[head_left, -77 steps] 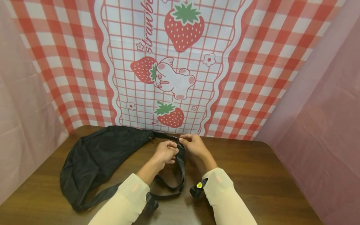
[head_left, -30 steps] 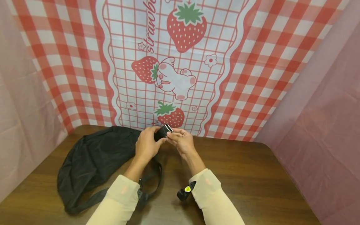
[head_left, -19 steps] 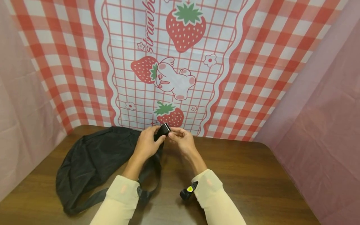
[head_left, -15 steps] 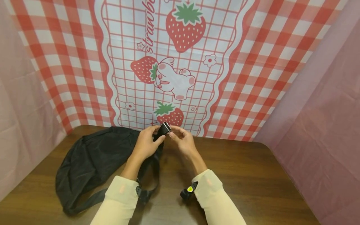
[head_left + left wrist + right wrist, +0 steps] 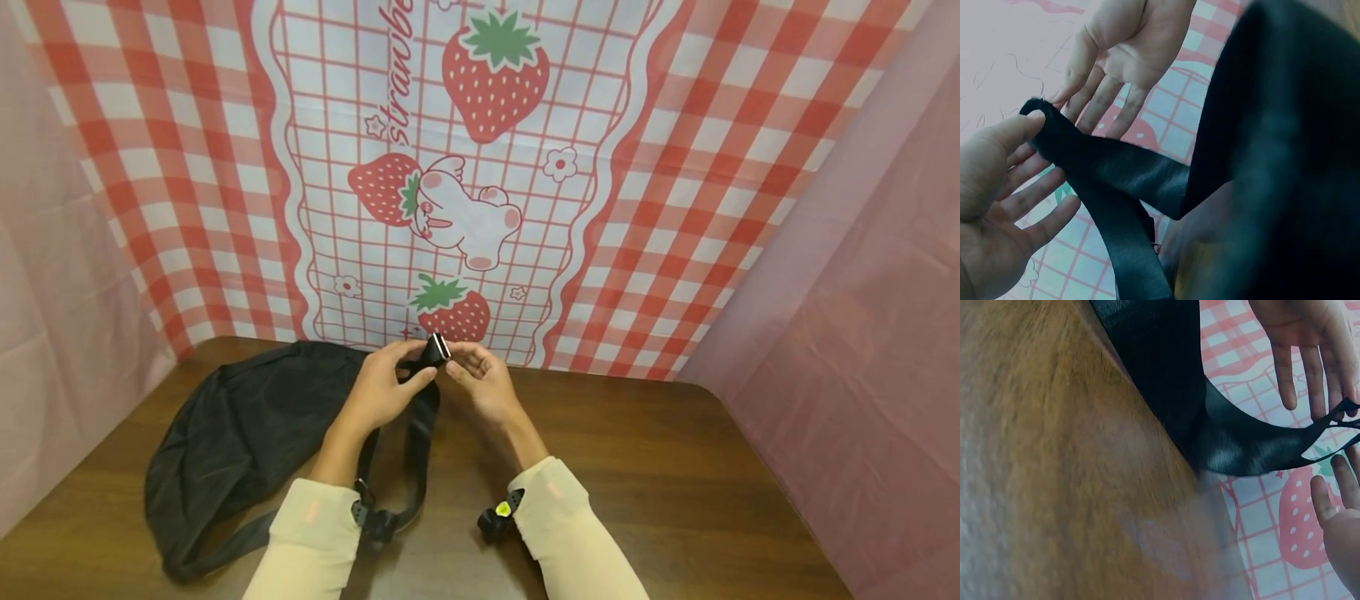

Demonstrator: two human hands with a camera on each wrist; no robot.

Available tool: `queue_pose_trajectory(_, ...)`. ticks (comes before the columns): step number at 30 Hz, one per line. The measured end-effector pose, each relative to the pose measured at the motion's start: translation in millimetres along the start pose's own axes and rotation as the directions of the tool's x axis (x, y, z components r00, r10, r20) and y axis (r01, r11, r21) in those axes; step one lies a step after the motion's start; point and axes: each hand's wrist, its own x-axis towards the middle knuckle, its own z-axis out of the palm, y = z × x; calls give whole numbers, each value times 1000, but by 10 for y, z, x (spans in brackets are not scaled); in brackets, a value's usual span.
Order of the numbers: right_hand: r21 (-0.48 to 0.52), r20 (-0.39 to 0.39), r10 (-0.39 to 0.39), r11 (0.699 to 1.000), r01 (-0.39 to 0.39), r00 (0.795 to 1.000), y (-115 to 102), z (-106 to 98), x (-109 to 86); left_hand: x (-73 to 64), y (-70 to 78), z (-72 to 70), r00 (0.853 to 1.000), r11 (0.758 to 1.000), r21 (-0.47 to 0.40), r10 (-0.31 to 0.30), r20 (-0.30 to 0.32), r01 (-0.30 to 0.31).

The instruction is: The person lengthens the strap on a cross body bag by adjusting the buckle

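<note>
A black fabric bag (image 5: 255, 425) lies on its side at the left of the table. Its wide black strap (image 5: 422, 450) rises from the tabletop to my hands in the middle. My left hand (image 5: 378, 390) pinches the strap between thumb and fingers, just below a buckle (image 5: 441, 347) with shiny metal edges. On the buckle's other side, my right hand (image 5: 487, 387) holds its edge with thumb and fingertips. In the left wrist view, the left thumb presses on the folded strap (image 5: 1110, 156), its other fingers spread loosely. What the right fingertips grip is partly hidden.
The brown wooden table (image 5: 660, 483) reaches up to a red-and-white checked cloth (image 5: 712, 167) printed with strawberries. Pink curtains (image 5: 870, 317) hang at both sides. A small black wrist camera (image 5: 493, 523) sits on each sleeve cuff.
From low over the table, both hands have raised the buckle end and brought it left. Lately the buckle has tilted slightly between them, the left hand shifting a little left; the bag barely moves.
</note>
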Motion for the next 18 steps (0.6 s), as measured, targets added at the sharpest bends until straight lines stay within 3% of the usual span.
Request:
queue_pose_trajectory(6, 20, 26, -8, 1000, 7, 1000, -29, 10, -14, -17, -30, -37, 998, 998, -65, 12, 55, -9)
queue_pose_trajectory(13, 21, 172, -46, 999, 43, 984, -47, -77, -16, -28, -47, -86, 994, 992, -125, 15, 107, -2)
queue_pose_trajectory(18, -48, 228, -33, 998, 45, 973, -82, -123, -13, -36, -60, -106, 991, 989, -150, 6, 131, 14)
